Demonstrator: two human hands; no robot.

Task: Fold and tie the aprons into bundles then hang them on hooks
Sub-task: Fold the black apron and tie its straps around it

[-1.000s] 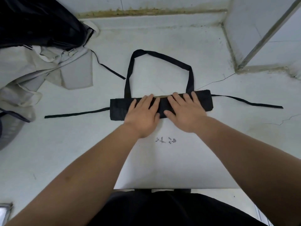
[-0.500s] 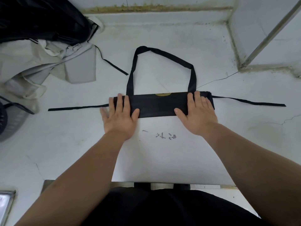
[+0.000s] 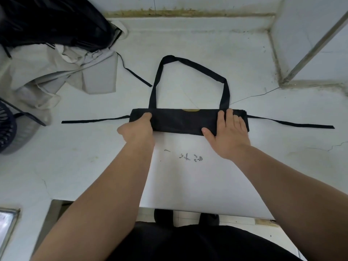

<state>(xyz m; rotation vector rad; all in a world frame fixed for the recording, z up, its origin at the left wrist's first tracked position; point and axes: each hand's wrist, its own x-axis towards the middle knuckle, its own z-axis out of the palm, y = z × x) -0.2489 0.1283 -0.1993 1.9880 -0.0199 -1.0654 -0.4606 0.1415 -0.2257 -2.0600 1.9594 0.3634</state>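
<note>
Since half a second ago, the left hand (image 3: 138, 129) has gone from lying flat to curling its fingers, and I am now seeing it gripping the left end of the folded apron (image 3: 184, 121). How far those fingers are wrapping underneath the cloth I cannot tell. The right hand (image 3: 228, 134) is staying where it was: fingers straight and together, palm down, pressing flat on the right end of the same band with the thumb reaching along its near edge.

I am watching the folded apron lying as a long black strip across the middle of the white desk (image 3: 188, 181), with a small yellow mark (image 3: 190, 110) showing at its far edge. Its neck loop (image 3: 197, 67) is spreading out on the desk beyond the strip. One waist tie (image 3: 94, 121) is trailing out flat to the left and the other tie (image 3: 290, 124) to the right.

At the far left a heap of beige cloth (image 3: 56, 76) is slumping under a mass of black fabric (image 3: 52, 21). A dark slatted basket (image 3: 7, 129) is sitting at the left edge, the beige cloth hanging just beside it; its inside is out of my view.
</note>
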